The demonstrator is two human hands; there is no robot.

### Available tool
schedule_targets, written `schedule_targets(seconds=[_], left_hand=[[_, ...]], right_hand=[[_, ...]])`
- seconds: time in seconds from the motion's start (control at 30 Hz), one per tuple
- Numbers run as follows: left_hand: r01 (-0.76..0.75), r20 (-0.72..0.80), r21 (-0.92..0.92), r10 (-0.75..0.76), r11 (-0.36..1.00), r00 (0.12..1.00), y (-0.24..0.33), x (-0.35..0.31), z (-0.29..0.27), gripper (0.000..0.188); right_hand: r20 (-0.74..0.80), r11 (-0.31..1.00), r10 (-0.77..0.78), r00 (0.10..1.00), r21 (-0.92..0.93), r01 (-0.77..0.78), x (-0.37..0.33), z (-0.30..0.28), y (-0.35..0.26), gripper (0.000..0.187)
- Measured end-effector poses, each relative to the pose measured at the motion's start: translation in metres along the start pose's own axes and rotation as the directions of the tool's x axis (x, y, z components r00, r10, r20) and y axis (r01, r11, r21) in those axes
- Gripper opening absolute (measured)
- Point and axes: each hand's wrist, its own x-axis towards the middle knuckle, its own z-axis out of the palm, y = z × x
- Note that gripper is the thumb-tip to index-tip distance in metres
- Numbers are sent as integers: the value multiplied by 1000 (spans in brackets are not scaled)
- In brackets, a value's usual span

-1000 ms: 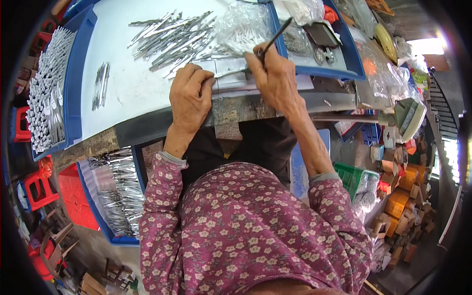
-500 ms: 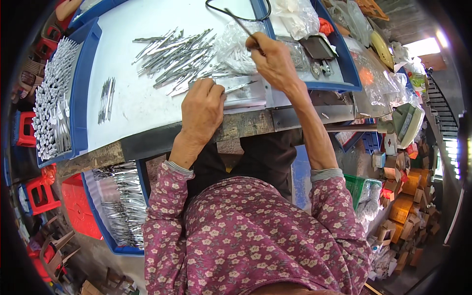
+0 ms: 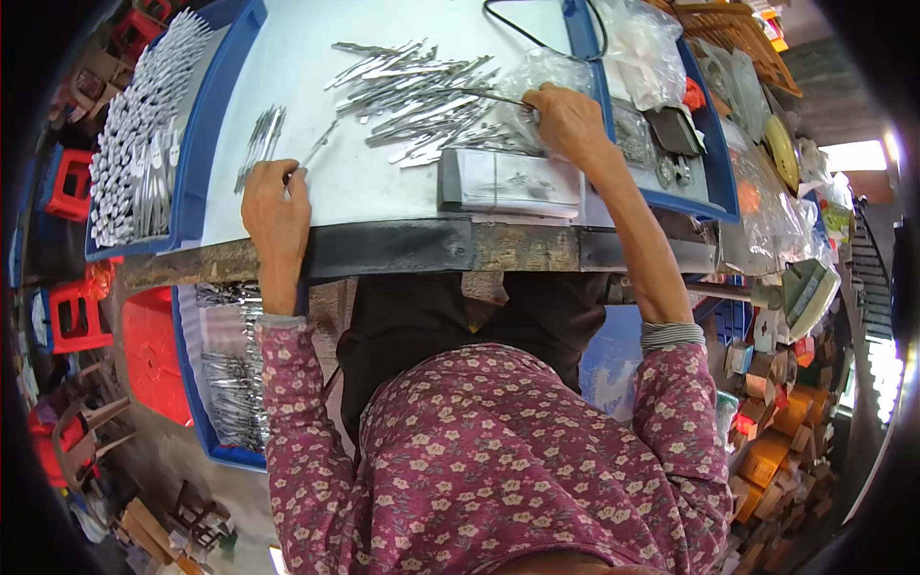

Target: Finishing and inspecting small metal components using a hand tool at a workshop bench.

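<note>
My left hand (image 3: 276,201) is closed on a slim silver metal piece (image 3: 322,144), which sticks out from the thumb and fingers toward the upper right. Beside that hand lies a small neat row of similar slim metal pieces (image 3: 262,139) on the white tabletop (image 3: 297,48). My right hand (image 3: 572,125) grips a thin dark rod (image 3: 486,94), its far end pointing left over a loose pile of metal pieces (image 3: 422,96). In front of the pile, near the table edge, a low block (image 3: 508,182) with a pale, smudged top is partly bordered by dark metal.
A blue tray (image 3: 196,182) packed with upright metal pieces stands at the left. At the right, another blue tray (image 3: 719,182) holds plastic bags and small items. A black cable loop (image 3: 546,48) lies at the back. Below the table sits a tray of metal pieces (image 3: 230,383).
My left hand has moved left from the block to the row, carrying a metal piece. My right hand has lowered the dark rod from upright tilt to nearly level over the pile.
</note>
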Motion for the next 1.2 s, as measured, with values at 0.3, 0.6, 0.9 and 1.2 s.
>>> schedule_targets(seconds=[0.3,0.6,0.9,1.2], left_hand=[[142,-66,298,-128,944,990,-44,9,5,9],[15,101,-322,19,947,995,9,7,26,9],[-138,229,-127,164,982,960,55,4,68,12],[-333,354,131,269,934,896,67,6,66,13]], right_hand=[[-86,987,-59,995,141,71,-1,-1,3,12],[-287,814,80,955,572,104,-8,-11,3,15],[-257,646,234,937,762,48,-24,-17,-11,21],[-87,398,196,977,918,2,-43,-27,-28,27]])
